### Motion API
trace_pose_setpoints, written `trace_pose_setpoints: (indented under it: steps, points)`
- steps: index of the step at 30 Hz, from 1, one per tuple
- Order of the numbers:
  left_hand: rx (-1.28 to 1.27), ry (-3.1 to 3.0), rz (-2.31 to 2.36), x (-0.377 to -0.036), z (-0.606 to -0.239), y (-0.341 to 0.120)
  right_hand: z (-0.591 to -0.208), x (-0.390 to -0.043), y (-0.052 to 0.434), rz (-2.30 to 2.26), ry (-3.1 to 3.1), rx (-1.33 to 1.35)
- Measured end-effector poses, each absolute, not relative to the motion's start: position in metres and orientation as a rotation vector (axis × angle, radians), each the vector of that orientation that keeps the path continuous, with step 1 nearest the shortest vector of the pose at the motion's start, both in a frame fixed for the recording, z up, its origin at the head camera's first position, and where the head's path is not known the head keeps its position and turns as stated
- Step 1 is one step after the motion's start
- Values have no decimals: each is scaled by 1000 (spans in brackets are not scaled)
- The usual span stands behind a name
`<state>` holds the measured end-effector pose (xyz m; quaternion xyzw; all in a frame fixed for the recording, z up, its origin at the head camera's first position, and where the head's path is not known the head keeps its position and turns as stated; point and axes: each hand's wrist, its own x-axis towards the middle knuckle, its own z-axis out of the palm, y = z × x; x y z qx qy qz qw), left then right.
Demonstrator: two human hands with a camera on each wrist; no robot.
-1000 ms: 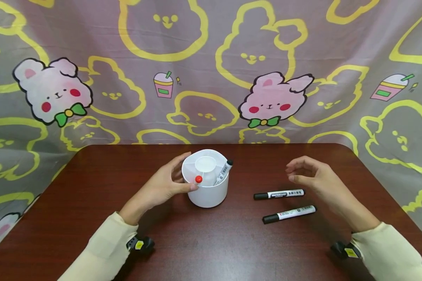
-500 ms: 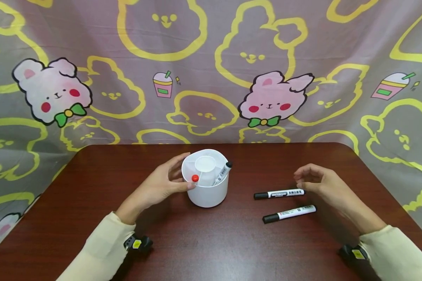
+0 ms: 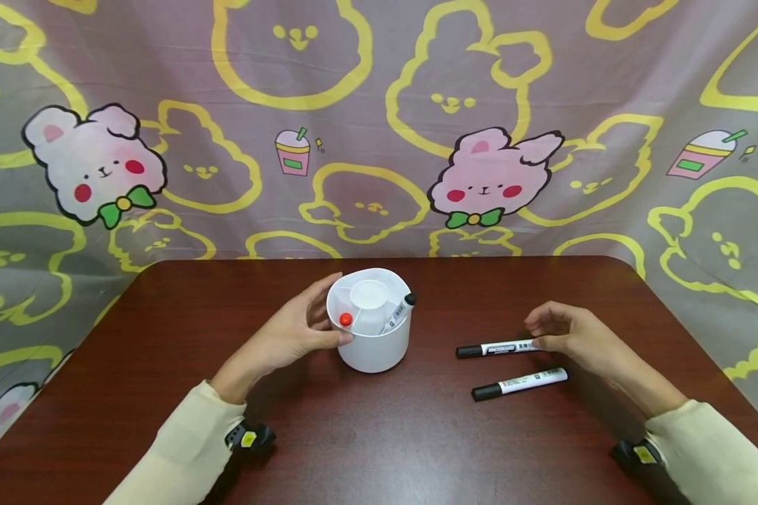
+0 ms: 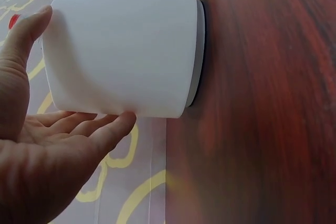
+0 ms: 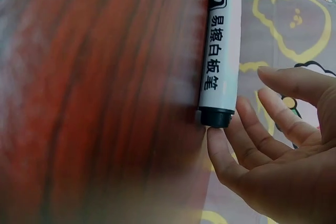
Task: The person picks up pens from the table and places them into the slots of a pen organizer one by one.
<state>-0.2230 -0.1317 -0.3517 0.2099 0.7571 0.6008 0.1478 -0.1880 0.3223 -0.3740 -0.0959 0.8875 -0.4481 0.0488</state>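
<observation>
A round white pen holder (image 3: 374, 354) with compartments stands on the table. My left hand (image 3: 284, 330) grips its left side, the thumb at the front rim and the fingers behind; the left wrist view shows fingertips along the white wall (image 4: 126, 51). Inside the holder, a black-capped marker (image 3: 399, 317) leans right and a red tip (image 3: 345, 319) pokes up near my thumb. Over the end of the farther whiteboard marker (image 3: 495, 349) is my right hand (image 3: 581, 340), fingers loosely bent. In the right wrist view a fingertip meets that marker's black end (image 5: 216, 118), thumb apart from it.
A second black-capped marker (image 3: 519, 383) lies nearer, slightly tilted, parallel-ish to the first. The dark red wooden table (image 3: 379, 449) ends at a back edge, behind which hangs a patterned cloth (image 3: 366, 140).
My right hand has shifted a little right and lowered to the farther marker's end. The red tip has moved slightly left inside the holder. My left hand stays at the holder.
</observation>
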Motion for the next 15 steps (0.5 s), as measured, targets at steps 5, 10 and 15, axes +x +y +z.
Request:
trace_pose_setpoints:
  steps: [5, 10, 15]
  points:
    - [602, 2213, 1704, -223, -352, -128, -377, -190, 320, -1339, 2691, -266]
    - [608, 2242, 1694, -222, -350, -126, -379, -190, 318, -1311, 2687, -276]
    - [625, 2232, 1713, -222, -351, -124, -380, -191, 315, -1275, 2708, -321]
